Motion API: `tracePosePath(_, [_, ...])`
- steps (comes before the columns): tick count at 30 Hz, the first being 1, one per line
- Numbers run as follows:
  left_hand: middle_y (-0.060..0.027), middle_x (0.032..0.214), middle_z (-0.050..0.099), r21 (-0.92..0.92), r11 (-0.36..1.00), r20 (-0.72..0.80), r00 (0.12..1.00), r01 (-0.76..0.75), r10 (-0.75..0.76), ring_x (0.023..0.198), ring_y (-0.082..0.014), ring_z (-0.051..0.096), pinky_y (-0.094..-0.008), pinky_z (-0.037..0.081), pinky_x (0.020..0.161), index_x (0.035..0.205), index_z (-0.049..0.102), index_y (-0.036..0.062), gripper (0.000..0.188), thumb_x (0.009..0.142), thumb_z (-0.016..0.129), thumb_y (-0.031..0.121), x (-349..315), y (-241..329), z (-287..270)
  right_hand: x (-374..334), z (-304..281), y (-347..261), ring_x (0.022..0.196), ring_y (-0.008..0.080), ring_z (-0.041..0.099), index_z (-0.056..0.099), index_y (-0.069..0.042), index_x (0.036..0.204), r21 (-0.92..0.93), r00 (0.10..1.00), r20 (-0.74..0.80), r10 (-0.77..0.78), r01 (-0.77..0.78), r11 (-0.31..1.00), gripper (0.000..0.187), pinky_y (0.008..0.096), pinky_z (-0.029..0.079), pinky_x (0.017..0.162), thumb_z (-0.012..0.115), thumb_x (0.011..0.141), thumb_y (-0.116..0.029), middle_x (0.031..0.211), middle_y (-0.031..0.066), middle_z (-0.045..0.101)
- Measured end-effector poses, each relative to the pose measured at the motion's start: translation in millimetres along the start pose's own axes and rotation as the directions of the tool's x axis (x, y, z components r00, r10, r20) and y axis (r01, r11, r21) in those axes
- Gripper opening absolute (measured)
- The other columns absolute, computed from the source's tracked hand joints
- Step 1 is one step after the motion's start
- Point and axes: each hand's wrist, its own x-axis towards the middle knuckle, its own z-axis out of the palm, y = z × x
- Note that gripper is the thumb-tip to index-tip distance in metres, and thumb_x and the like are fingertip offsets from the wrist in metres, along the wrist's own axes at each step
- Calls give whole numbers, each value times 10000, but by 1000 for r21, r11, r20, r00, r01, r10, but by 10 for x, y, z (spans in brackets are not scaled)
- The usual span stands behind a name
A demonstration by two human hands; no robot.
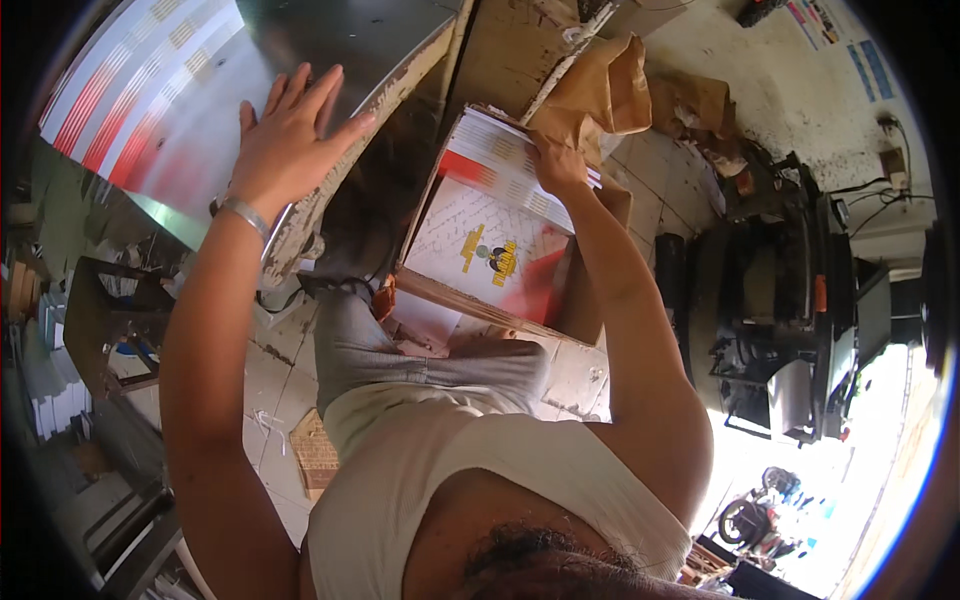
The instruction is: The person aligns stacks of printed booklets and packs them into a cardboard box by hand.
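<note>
My left hand (290, 150) rests on the edge of a metal-topped table (395, 55), fingers spread and holding nothing. Beside it on the table lie large printed sheets (120, 105) with red and white stripes. To the right and lower down stands an open cardboard box (480, 307), filled with similar printed sheets (440, 225) in white and red with a yellow and dark emblem. My right hand (562, 168) reaches to the box's far right corner, its fingers curled over the edge of the sheets there. The fingertips are partly hidden.
Crumpled brown paper (600, 90) stands up just behind the box. Dark machinery (770, 270) fills the right side. A piece of brown cardboard (314, 452) lies on the tiled floor near my legs. A dark metal frame (115, 325) stands at the left; a motorcycle (755, 520) is outside.
</note>
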Motion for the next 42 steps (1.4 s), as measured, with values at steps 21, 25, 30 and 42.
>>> tracePosePath(21, [-128, 1683, 296, 17, 998, -42, 997, -69, 69, 1563, -360, 233, -610, 113, 1245, 1598, 373, 292, 789, 940, 568, 680, 27, -8, 54, -102, 172, 58, 850, 352, 698, 755, -157, 988, 147, 900, -434, 29, 39, 988, 149, 472, 554, 753, 735, 853, -215, 888, 112, 717])
tracePosePath(25, [-142, 1680, 297, 14, 998, -50, 996, -68, 68, 1562, -361, 237, -620, 118, 1240, 1598, 374, 288, 790, 938, 578, 672, 29, -5, 46, -137, 197, 54, 889, 359, 691, 746, -131, 995, 254, 903, -420, 91, 20, 967, 157, 461, 551, 773, 741, 860, -213, 916, 118, 712])
tracePosePath(30, [-150, 1677, 299, 8, 997, -47, 996, -80, 80, 1558, -363, 245, -629, 127, 1234, 1595, 381, 282, 791, 935, 589, 665, 7, 6, 68, -119, 222, 94, 1000, 365, 664, 720, -154, 1134, 243, 934, -343, 96, -11, 970, 285, 483, 516, 889, 737, 880, -280, 1011, 132, 685])
tracePosePath(42, [-139, 1672, 314, 28, 998, -10, 998, -54, 55, 1552, -367, 252, -628, 147, 1229, 1601, 365, 269, 792, 941, 604, 636, -25, 18, 32, -43, 168, 170, 1552, 369, 240, 207, -170, 1649, -89, 934, -55, 353, -356, 930, 1004, 734, 66, 1193, 421, 913, -819, 1666, 192, 293])
